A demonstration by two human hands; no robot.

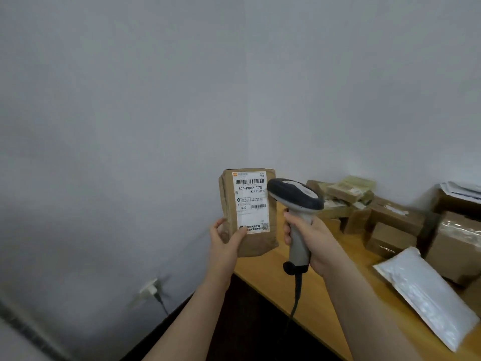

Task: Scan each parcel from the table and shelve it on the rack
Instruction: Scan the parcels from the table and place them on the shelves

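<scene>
Two hands share the work in the head view. The left hand (226,239) grips a brown paper-wrapped parcel (256,241) by its lower left corner, thumb across the front and fingers curled behind. It holds the parcel upright in the air over the left end of the light wooden table (263,273), against the grey wall (156,100). The right hand (313,243) is clenched round the handle of a grey-and-black handheld barcode scanner (296,195). The scanner's head sits just right of the parcel, close to the right edge of the white shipping label (251,201). Its black cable (296,295) drops past the table's near edge.

Risks appear to lie in the aim and the grip. The scanner head stands beside the label rather than squarely before it, so a read could fail or catch the lower barcode instead of the top one. The thumb tip rests on the label's lower left corner, and a slide upward could cover print. Held by a single corner, the tall parcel could pivot or slip, probably onto the table edge or the floor. The hanging cable could snag on that edge if the scanner swings wide.

Further right, brown cardboard boxes (395,225) and a white padded mailer (426,295) wait on the table, unscanned as far as one can judge. The rack is out of view.
</scene>
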